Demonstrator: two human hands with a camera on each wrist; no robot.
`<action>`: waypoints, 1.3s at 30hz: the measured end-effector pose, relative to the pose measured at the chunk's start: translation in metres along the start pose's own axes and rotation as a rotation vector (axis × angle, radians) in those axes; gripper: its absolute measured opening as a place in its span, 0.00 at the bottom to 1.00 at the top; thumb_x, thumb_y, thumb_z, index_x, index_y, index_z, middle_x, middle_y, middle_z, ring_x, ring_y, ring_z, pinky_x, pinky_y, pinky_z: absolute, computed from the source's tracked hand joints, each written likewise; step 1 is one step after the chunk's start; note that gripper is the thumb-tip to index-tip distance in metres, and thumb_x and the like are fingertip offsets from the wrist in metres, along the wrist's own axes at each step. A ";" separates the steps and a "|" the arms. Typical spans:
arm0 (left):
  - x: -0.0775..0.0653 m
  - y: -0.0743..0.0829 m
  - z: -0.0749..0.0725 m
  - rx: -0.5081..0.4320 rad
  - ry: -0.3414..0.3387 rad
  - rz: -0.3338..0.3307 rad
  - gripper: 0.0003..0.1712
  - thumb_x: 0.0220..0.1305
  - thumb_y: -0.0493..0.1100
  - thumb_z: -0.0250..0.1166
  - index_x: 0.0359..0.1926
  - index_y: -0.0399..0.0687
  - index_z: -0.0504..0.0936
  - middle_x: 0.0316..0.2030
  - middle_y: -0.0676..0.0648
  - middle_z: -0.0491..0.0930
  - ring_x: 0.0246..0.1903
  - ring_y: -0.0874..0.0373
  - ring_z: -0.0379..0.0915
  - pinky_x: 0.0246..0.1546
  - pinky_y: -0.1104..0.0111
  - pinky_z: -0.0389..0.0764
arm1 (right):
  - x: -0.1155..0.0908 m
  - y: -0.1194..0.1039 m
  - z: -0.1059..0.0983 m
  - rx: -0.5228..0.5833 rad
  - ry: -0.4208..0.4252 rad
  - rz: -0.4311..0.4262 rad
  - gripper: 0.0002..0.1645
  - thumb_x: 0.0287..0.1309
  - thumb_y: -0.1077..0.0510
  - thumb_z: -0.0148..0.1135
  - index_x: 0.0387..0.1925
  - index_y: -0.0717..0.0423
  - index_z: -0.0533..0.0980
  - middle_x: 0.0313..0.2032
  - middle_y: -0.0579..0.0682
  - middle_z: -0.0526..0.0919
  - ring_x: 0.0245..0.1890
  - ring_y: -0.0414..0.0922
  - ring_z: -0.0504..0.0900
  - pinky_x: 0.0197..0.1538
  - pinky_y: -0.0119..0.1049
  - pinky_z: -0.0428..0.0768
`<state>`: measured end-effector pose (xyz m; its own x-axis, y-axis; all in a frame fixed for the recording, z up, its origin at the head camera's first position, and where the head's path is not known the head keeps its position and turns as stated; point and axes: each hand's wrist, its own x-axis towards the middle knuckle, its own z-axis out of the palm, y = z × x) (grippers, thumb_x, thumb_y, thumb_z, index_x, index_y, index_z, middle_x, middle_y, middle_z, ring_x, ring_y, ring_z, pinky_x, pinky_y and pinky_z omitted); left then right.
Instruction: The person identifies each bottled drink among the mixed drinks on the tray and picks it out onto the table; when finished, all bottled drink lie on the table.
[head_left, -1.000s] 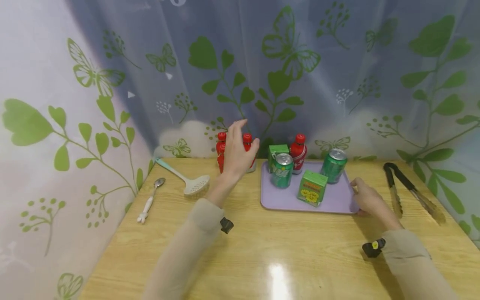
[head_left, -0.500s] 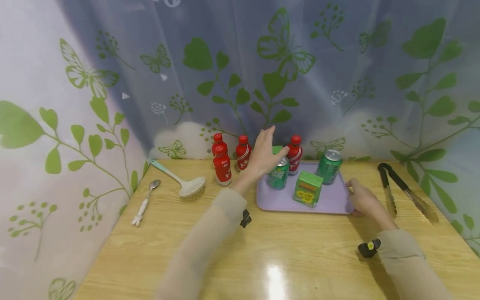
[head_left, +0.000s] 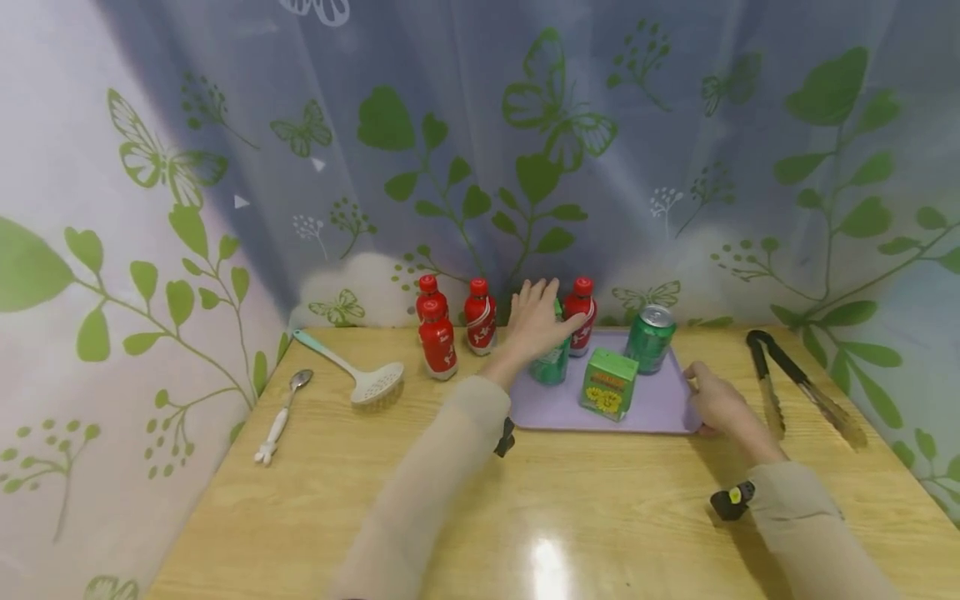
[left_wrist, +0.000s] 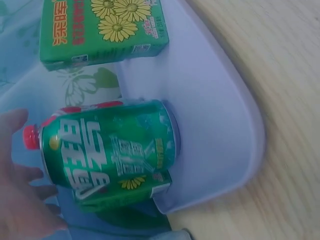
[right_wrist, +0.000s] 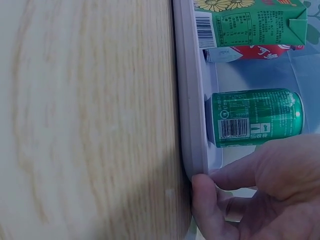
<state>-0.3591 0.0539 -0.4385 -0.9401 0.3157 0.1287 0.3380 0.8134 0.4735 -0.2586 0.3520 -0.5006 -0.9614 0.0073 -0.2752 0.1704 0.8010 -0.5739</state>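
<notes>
My right hand (head_left: 716, 402) pinches the right rim of a lilac tray (head_left: 660, 415); the right wrist view shows thumb and finger on its edge. Over the tray's left side reaches my left hand (head_left: 537, 323), fingers spread around the top of a green soda can (head_left: 551, 368). In the left wrist view its fingertips lie beside that can (left_wrist: 107, 142), with a gap showing. A second green can (head_left: 651, 340), a green drink carton (head_left: 609, 385) and a red bottle (head_left: 581, 321) stand on the tray. Another green carton (left_wrist: 125, 195) is mostly hidden behind the left can.
Left of the tray stand three red bottles (head_left: 438, 343). Farther left lie a slotted skimmer (head_left: 377, 383) with a teal handle and a spoon (head_left: 281, 417). Black-handled tongs (head_left: 798, 379) lie to the right. A patterned curtain (head_left: 450, 125) hangs behind the table.
My left hand has moved right and down, from in front of the red bottles to the left can on the tray. My right hand stays on the tray's rim.
</notes>
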 end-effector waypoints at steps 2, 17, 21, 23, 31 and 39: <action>0.004 0.007 0.003 0.026 0.000 -0.007 0.49 0.74 0.69 0.58 0.84 0.52 0.55 0.84 0.44 0.54 0.86 0.42 0.39 0.86 0.46 0.44 | -0.001 0.000 -0.001 -0.003 0.005 0.001 0.28 0.70 0.70 0.40 0.70 0.71 0.54 0.60 0.85 0.67 0.42 0.61 0.81 0.30 0.39 0.87; 0.018 0.028 0.021 0.127 0.010 -0.128 0.43 0.69 0.67 0.66 0.77 0.55 0.70 0.81 0.46 0.61 0.85 0.44 0.45 0.86 0.47 0.47 | -0.003 0.004 -0.001 0.011 0.005 0.031 0.29 0.71 0.69 0.39 0.71 0.68 0.55 0.63 0.84 0.66 0.45 0.62 0.81 0.31 0.38 0.87; 0.021 0.031 0.024 0.153 0.012 -0.156 0.46 0.65 0.69 0.69 0.76 0.52 0.72 0.81 0.45 0.61 0.85 0.43 0.45 0.86 0.47 0.47 | -0.004 0.003 0.001 0.038 0.003 0.027 0.30 0.71 0.68 0.40 0.72 0.67 0.54 0.64 0.84 0.65 0.47 0.63 0.81 0.32 0.38 0.87; 0.023 0.032 0.027 0.189 0.018 -0.163 0.48 0.64 0.71 0.70 0.75 0.50 0.72 0.81 0.45 0.62 0.85 0.42 0.45 0.85 0.47 0.49 | -0.003 0.002 0.002 0.037 0.003 0.025 0.30 0.71 0.69 0.40 0.72 0.68 0.54 0.64 0.85 0.66 0.47 0.63 0.81 0.32 0.37 0.86; 0.029 0.033 0.034 0.320 0.033 -0.185 0.46 0.65 0.72 0.67 0.73 0.49 0.75 0.77 0.46 0.67 0.83 0.42 0.51 0.84 0.46 0.53 | -0.001 -0.001 0.007 0.042 0.008 0.024 0.30 0.72 0.69 0.40 0.72 0.68 0.54 0.64 0.84 0.67 0.44 0.61 0.82 0.30 0.37 0.87; 0.029 0.034 0.033 0.293 0.066 -0.153 0.44 0.61 0.70 0.72 0.69 0.48 0.79 0.74 0.46 0.71 0.81 0.44 0.56 0.84 0.47 0.53 | -0.003 0.002 0.006 0.010 0.024 0.024 0.28 0.73 0.68 0.41 0.71 0.68 0.55 0.63 0.84 0.68 0.44 0.61 0.82 0.30 0.37 0.86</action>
<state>-0.3736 0.1072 -0.4473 -0.9785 0.1544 0.1365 0.1822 0.9578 0.2225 -0.2547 0.3499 -0.5051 -0.9617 0.0411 -0.2710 0.1960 0.7941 -0.5752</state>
